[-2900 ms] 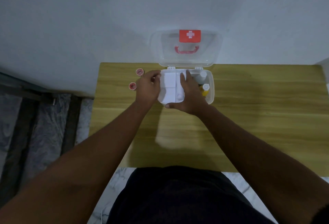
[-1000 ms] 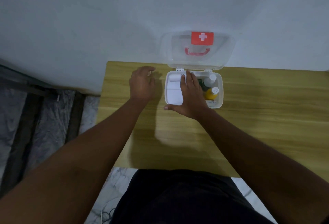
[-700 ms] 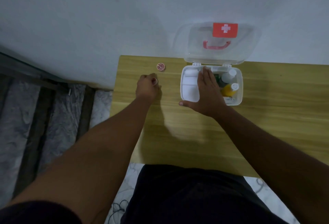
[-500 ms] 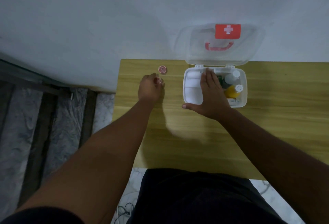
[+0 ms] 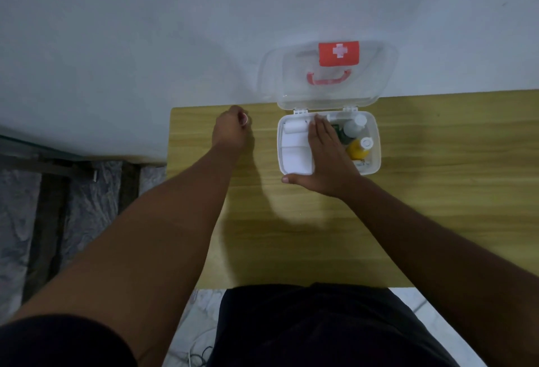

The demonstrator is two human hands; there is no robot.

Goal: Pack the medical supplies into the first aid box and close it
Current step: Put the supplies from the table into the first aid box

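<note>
While lid is up: first aid box (image 5: pixel 374 159) sits at the table's (image 5: pixel 437 191) far edge, lid (image 5: pixel 291 81) leaning on the wall so it stays clear for loading.
Right hand (image 5: pixel 326 159): I see it flat, fingers spread over the white tray (image 5: pixel 294 156); reads as steadying the box, gripping nothing.
Left hand (image 5: pixel 230 130): curled at the far left corner, something small at the fingertips, possibly a round item; grip unclear.
Inside: bandage roll (image 5: pixel 294 127), yellow bottle (image 5: pixel 360 149), white bottle (image 5: pixel 354 127) upright on the right.
</note>
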